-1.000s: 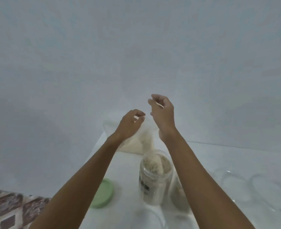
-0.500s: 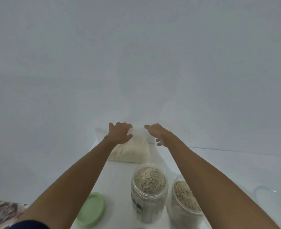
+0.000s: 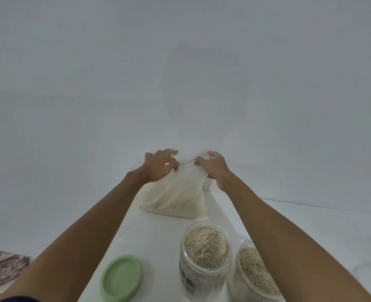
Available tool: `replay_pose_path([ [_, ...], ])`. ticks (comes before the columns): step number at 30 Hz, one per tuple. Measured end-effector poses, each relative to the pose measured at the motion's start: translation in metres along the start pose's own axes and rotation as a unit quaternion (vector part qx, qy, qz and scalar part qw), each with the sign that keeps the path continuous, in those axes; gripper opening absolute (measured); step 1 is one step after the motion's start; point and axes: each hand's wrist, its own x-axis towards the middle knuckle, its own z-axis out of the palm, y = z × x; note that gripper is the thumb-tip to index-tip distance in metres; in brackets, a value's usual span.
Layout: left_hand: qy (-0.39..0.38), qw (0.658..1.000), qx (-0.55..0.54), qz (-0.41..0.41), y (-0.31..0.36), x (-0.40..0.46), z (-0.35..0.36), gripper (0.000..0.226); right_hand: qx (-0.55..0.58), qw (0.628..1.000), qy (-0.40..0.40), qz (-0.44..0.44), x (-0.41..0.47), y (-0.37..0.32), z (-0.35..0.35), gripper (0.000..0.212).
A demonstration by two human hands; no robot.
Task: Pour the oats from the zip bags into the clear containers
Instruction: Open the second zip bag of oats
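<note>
both hands pinch the top of an upright oat bag

at the far end of the white table [image 3: 158,240], close to the pale wall, a clear plastic zip bag of oats [image 3: 175,199] stands with its bottom on the tabletop and the oats settled in its lower part. the left hand [image 3: 158,166] pinches the bag's upper edge on the left side, fingers curled round the plastic. the right hand [image 3: 215,168] pinches the same edge on the right, thumb and fingertips closed on it. between the two hands a thin dark line of the zip strip runs taut.

nearer the person, a clear round plastic jar heaped with oats [image 3: 205,256] stands open, a dark label on its side. just to its right stands a second clear jar holding oats [image 3: 252,273], partly hidden behind the right forearm. left of the jars a round pale green lid [image 3: 122,277] lies flat on the table. a patterned brown floor [image 3: 3,269] shows at the lower left, and a clear curved rim, too faint to identify, sits at the right edge.
</note>
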Motion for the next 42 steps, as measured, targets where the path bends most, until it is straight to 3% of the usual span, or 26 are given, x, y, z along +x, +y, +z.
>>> replay_pose_path([
  [3, 0.032, 0.999, -0.007, 0.024, -0.007, 0.002, -0.006, 0.007, -0.024, 0.998, -0.035, -0.05, -0.006, -0.007, -0.009, 0.002],
  [5, 0.029, 0.998, -0.047, 0.024, -0.004, -0.001, -0.011, 0.043, -0.019, 0.995, -0.05, -0.08, -0.008, -0.008, -0.014, 0.009],
  [7, 0.005, 0.999, -0.045, 0.024, 0.0, -0.001, -0.017, 0.064, -0.009, 0.994, -0.052, -0.1, -0.011, -0.009, -0.019, 0.015],
  [9, 0.008, 0.999, 0.025, 0.031, 0.002, 0.0, -0.023, 0.052, -0.01, 0.993, -0.051, -0.102, -0.014, -0.007, -0.023, 0.018],
  [11, 0.069, 0.992, 0.089, 0.053, 0.002, 0.003, -0.03, 0.026, -0.005, 0.994, -0.052, -0.1, -0.016, -0.006, -0.028, 0.018],
  [14, 0.119, 0.985, 0.089, 0.083, 0.008, 0.001, -0.041, 0.014, 0.0, 0.993, -0.045, -0.112, -0.021, -0.01, -0.034, 0.004],
  [18, 0.131, 0.984, 0.057, 0.109, 0.017, -0.005, -0.042, 0.013, -0.07, 0.979, -0.036, -0.188, -0.022, -0.025, -0.032, 0.018],
  [21, 0.154, 0.979, 0.034, 0.128, 0.018, -0.008, -0.037, 0.013, -0.197, 0.95, -0.079, -0.231, -0.019, -0.038, -0.023, 0.007],
  [23, 0.162, 0.977, 0.018, 0.139, 0.018, -0.011, -0.035, 0.017, -0.276, 0.926, -0.116, -0.229, -0.018, -0.047, -0.017, 0.007],
  [28, 0.194, 0.967, 0.018, 0.165, 0.012, -0.02, -0.033, 0.021, -0.343, 0.895, -0.147, -0.244, -0.017, -0.055, -0.008, 0.022],
  [33, 0.2, 0.966, 0.032, 0.162, 0.002, -0.032, -0.038, 0.035, -0.262, 0.918, -0.182, -0.236, -0.016, -0.051, -0.01, 0.019],
  [36, 0.194, 0.967, 0.05, 0.156, -0.008, -0.04, -0.042, 0.041, -0.209, 0.939, -0.16, -0.223, -0.017, -0.046, -0.015, 0.016],
  [42, 0.253, 0.951, 0.045, 0.172, -0.018, -0.043, -0.044, 0.019, -0.206, 0.938, -0.17, -0.219, -0.015, -0.043, -0.013, 0.025],
])
